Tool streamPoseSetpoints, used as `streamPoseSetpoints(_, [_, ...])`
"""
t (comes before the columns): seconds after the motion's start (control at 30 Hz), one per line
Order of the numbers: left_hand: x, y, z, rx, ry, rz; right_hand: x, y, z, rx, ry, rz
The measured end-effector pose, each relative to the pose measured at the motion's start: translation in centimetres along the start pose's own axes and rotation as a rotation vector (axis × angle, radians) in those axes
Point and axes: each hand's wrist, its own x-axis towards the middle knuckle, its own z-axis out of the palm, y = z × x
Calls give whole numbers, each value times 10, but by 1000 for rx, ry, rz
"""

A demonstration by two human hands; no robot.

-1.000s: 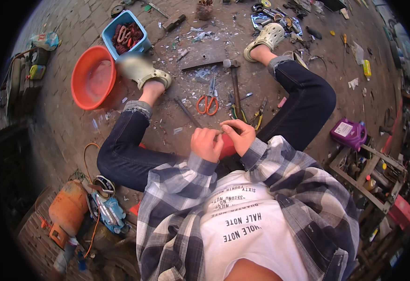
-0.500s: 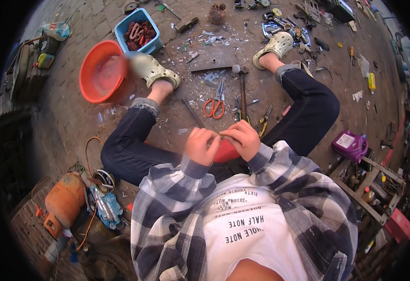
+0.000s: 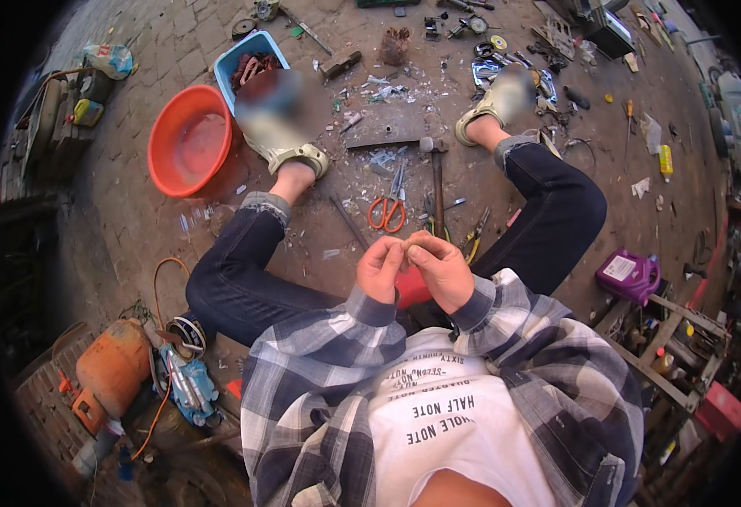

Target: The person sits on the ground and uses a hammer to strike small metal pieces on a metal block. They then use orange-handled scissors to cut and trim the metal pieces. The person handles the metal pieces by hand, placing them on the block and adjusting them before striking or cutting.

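L hand point(image 3: 378, 264) & R hand point(image 3: 442, 269) meet above red item point(image 3: 412, 289) btwn thighs; both sets of fingers pinched, tips together. Work pc, if any, would be at tips: too small/hidden, can't tell. Risk: weak pinch or one hand slipping = tiny pc drops, prob. lost among scraps point(image 3: 383, 90) on floor point(image 3: 133, 253). Just beyond: rod point(image 3: 351, 221), pliers point(image 3: 477, 236), scissors point(image 3: 395, 193) w/ blades pointing away, hammer point(image 3: 437, 182); hasty reach could cut fingers. Farther: flat bar point(image 3: 379, 139), red tub point(image 3: 157, 144), blue bin point(image 3: 226, 84) by L shoe point(image 3: 277, 145); foot shift could knock bin.
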Motion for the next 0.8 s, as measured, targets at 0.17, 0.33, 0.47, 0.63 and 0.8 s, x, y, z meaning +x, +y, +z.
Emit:
streamPoseSetpoints(0.17, [-3,-2,9,279,126,129,3,4,12,-29,218,2])
streamPoseSetpoints(0.33, [-2,-3,11,315,155,53,10,-3,7,-712,242,-399])
streamPoseSetpoints(0.47, [1,6,-10,13,37,-292,13,-14,-2,-1338,130,-840])
streamPoseSetpoints(0.63, [1,5,-23,-352,-50,-509,18,-17,-12,-1537,-85,-962])
streamPoseSetpoints(0.8, [-2,18,-12,123,55,-255,12,-32,-6,-816,-6,-216])
